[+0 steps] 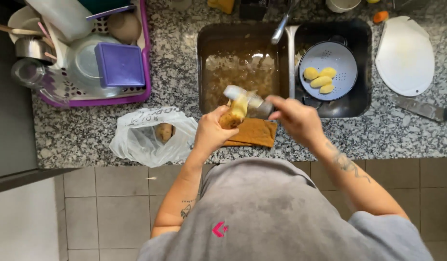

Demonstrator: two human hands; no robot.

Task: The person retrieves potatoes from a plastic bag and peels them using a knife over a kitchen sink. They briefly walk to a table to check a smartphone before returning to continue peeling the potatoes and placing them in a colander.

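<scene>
Left hand (211, 131): sitting in the middle of the frame, fingers curling tight around a half-peeled potato (234, 112), holding it over the near edge of the sink (243, 67).
Right hand (296, 118): sitting just right of the middle, fingers closing around a peeler (243, 94), too blurry for seeing it well.
Potato: showing yellow on top and brown skin lower down, touching the peeler.
Brown cloth (252, 133): lying on the counter (368, 130) edge, right under the two hands.
Sink: filling the upper middle, holding brown water and peels in the left half.
Colander (330, 60): sitting in the right half of the sink, holding four peeled yellow potatoes (320, 79).
Plastic bag (146, 137): lying at the left of the hands, showing one brown unpeeled potato (164, 131) inside.
Dish rack (88, 53): standing at the upper left, purple, carrying a purple box, a plate and cups.
Cutting board (405, 55): lying at the upper right, white.
Knife (424, 110): lying on the counter at the right, just below the board.
</scene>
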